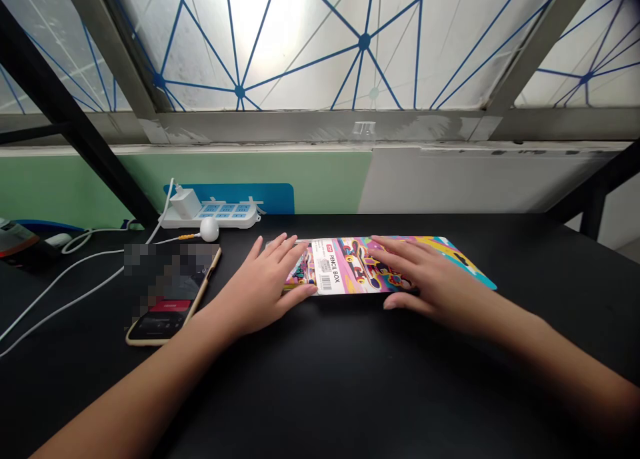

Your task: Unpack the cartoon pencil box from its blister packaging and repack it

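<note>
A colourful pencil box (350, 265) lies flat on the black table, its long side running left to right. A white label with "PENCIL BOX" and a barcode shows on its top. Over its left end rests my left hand (273, 272), fingers stretched out and thumb along the near edge. My right hand (435, 279) lies open across the right part, with its fingers spread over the printed cover and its thumb by the near edge. Neither hand is closed round the box. Both hands hide parts of the cover.
Left of the box lies a phone (170, 319) in a pale case, partly blurred. A white power strip (227, 213) with a plugged-in charger stands against the wall. White cables (65, 272) cross the table's left side. Black frame bars (95, 139) slant at both sides.
</note>
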A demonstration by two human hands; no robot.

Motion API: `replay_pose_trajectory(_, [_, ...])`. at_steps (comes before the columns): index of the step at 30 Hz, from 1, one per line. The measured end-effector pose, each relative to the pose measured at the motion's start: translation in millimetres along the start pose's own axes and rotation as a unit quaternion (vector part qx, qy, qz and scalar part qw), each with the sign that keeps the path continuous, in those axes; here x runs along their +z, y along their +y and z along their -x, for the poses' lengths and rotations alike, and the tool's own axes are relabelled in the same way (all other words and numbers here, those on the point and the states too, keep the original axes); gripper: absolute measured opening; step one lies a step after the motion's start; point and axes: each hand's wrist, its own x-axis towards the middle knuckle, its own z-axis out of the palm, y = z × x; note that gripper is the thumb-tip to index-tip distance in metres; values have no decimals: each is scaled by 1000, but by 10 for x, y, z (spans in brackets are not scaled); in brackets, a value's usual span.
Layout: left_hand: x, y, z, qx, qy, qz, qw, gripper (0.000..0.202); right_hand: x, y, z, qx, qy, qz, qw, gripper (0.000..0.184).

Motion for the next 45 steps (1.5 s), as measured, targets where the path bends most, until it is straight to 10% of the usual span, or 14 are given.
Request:
replay_pose_trajectory(8, [155,307,-75,17,22,-55,998,88,279,-373,-222,-62,-37,9,997,82])
replay_pose_trajectory(19, [77,203,-116,-5,-11,-51,999,83,125,76,162,-9,-6,-4,1000,50])
replay_pose_trajectory(32, [-10,-1,-75,-47,7,-6,999,63,-25,284,673,68,145,124,979,71])
replay_pose_trajectory(37, [33,-63,-117,-35,27,3,999,59,-193,-100,550,24,161,162,973,73])
replay_pose_trajectory(45, [3,84,-351,0,78,-20,997,43,61,-1396,316,-187,93,94,973,49])
